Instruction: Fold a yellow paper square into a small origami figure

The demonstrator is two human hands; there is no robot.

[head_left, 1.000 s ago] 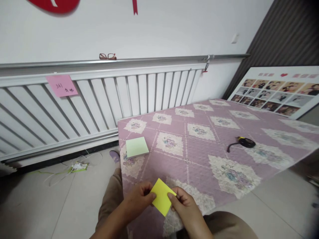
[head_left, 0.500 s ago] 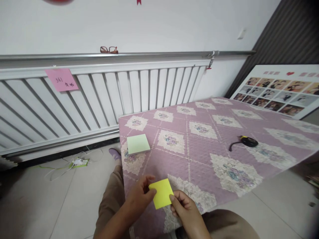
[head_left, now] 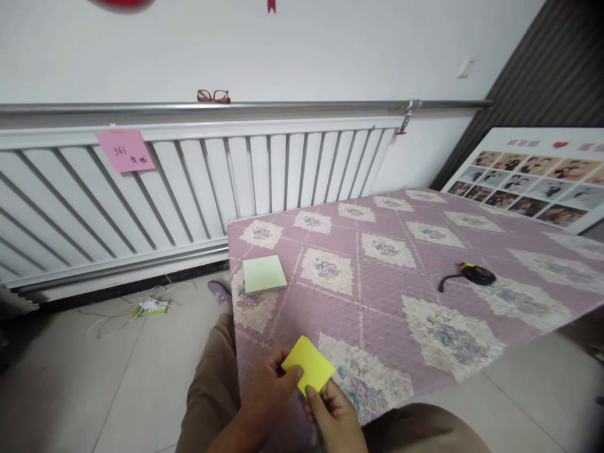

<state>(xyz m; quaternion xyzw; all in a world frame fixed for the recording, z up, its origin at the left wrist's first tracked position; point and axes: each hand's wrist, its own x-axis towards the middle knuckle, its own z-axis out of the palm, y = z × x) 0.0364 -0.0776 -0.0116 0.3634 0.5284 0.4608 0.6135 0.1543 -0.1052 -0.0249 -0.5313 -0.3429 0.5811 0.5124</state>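
Note:
Between my hands, above the near edge of the table, is a yellow sticky note point(head_left: 311, 363), turned so that one corner points away from me. My left hand point(head_left: 272, 384) pinches its left side, thumb on top and fingers beneath. At the near corner my right hand point(head_left: 334, 412) grips it too, its thumb pressed on the surface. Whether it is one sheet or a few, I cannot tell. Farther off, at the table's left side, lies a pale green pad of sticky notes point(head_left: 264, 274).
A flowered purple cloth covers the table point(head_left: 330, 308). On its right lies a black and yellow tape measure point(head_left: 477, 274). Behind stands a white radiator point(head_left: 212, 170) with a pink note point(head_left: 125, 151); glasses point(head_left: 214, 96) rest on the pipe. A photo board point(head_left: 528, 176) leans at right.
The yellow sticky note has turned so a corner points away from me. My right hand has shifted a little left and nearer to me, toward my left hand. The view has shifted slightly.

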